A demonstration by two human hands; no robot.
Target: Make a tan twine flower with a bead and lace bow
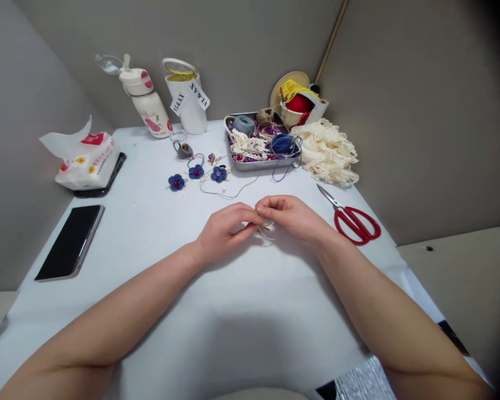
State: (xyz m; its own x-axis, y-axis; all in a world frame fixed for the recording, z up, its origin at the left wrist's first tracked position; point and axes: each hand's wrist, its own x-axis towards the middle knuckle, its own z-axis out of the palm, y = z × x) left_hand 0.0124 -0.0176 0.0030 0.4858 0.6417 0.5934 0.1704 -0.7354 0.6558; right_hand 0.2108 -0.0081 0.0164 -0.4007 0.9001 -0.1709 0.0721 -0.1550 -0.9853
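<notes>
I have both hands close together over the middle of the bench (pixel 183 333), working a pale cord (pixel 265 228). The left hand (pixel 227 230) has its grip pinched on the cord, thumb and fingers nearly meeting. The right hand (pixel 289 214) brings thumb and forefinger together just beside the left fingertips, its grip also closed on the cord; the exact pinch point is hidden from me. A small loop hangs below the fingertips, with a tan bit showing in it.

Beyond the left hand I see three blue fabric flowers (pixel 176 182) with beaded centres. Farther back, a metal tray (pixel 266 165) holds a grey yarn ball (pixel 244 124), a dark-blue cord ball (pixel 282 143) and cream lace, among purple and red beads. A heap of cream lace trim (pixel 327 151) lies right beside the tray.

Red-handled scissors (pixel 342 210) lie open near my right wrist, blades pointing away from me. Well off to the left are a black-screened phone (pixel 69 241) and a tissue pack (pixel 87 166), with a white drinking bottle (pixel 150 108) standing at the back.
</notes>
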